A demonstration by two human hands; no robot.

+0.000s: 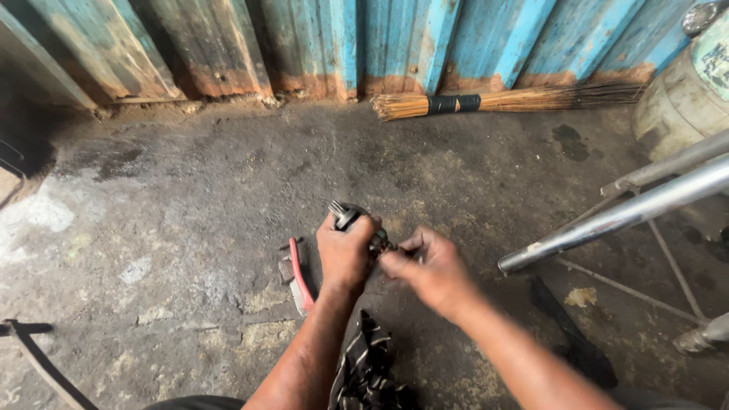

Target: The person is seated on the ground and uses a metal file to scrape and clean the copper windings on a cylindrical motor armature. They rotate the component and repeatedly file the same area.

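Observation:
My left hand is closed around a small dark metal machine part with a toothed end that sticks up above my fingers. My right hand pinches the other end of the same part, its fingertips meeting my left hand. Both hands hover over a grimy concrete floor. A red-handled tool lies on the floor just left of my left wrist. A dark striped cloth lies below my forearms.
A stick broom lies along the base of a worn blue corrugated metal wall. Shiny metal tubes of a frame cross at the right. A pale drum stands at the far right.

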